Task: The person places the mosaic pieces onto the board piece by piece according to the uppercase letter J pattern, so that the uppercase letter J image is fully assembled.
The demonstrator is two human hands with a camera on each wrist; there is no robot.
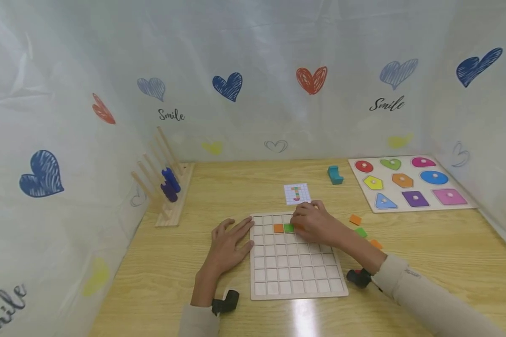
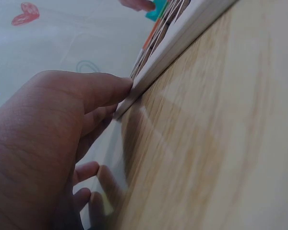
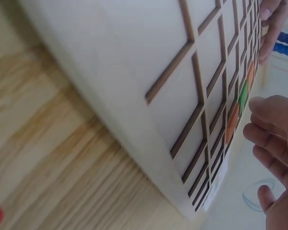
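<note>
A white wooden grid board lies on the table. In its second row sit an orange tile, a green tile and another orange tile, partly covered by the right hand in the head view. My right hand is over that row, fingers loosely bent close to the tiles; nothing shows between thumb and fingertips in the right wrist view. With fingers fairly straight, my left hand touches the board's left edge, thumb below and index finger near the upper corner. Behind the board lies a pattern card.
Loose orange and green tiles lie right of the board, partly behind the right forearm. A shape puzzle is at the back right, beside a teal block. A wooden peg stand with blue pieces stands at left.
</note>
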